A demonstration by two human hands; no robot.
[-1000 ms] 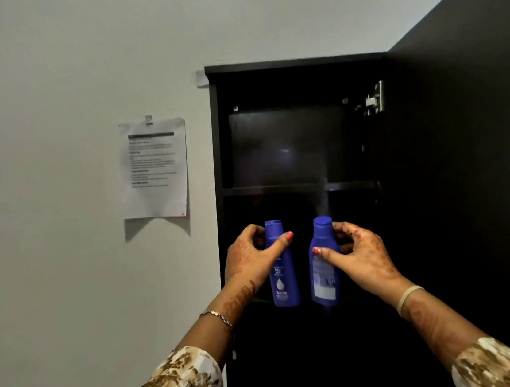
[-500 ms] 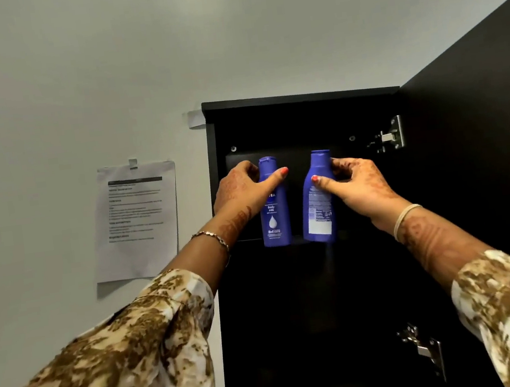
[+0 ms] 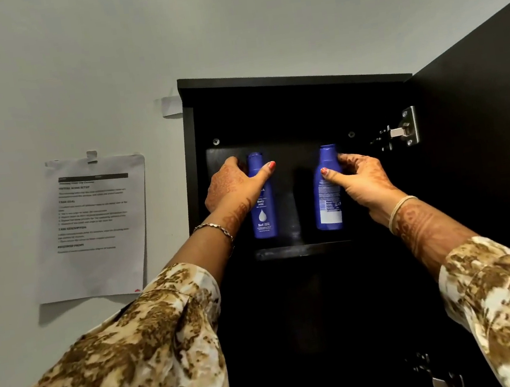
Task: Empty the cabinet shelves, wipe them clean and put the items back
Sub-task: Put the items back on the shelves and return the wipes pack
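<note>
With a tall, narrow bottle gripped by its upper half in each hand, the sound way through this step is to keep both upright, move them straight, and feel each base sit flat before any finger loosens. A grip that high lets the bottom swing, and such a bottle would probably tip easily. Whether they are going in or coming out I cannot tell.

The left hand (image 3: 234, 189) is wrapped round the left bottle (image 3: 262, 215) just under its cap, thumb across the front and fingers hidden behind. The right hand (image 3: 363, 180) holds the right bottle (image 3: 329, 206) at the same height, thumb on the printed back label and fingers curled round the far side. Both bottles stand upright between the hands, with a clear gap between them.

Just below the hands runs the front edge of the top shelf (image 3: 302, 249). The bases show slightly above it, and contact cannot be judged. The dark cabinet (image 3: 265, 80) frames both hands. Right of the right hand are a metal hinge (image 3: 403, 131) and the open door (image 3: 482, 149). Well left of the left hand, a printed sheet (image 3: 97, 225) is taped to the wall (image 3: 40, 75).
</note>
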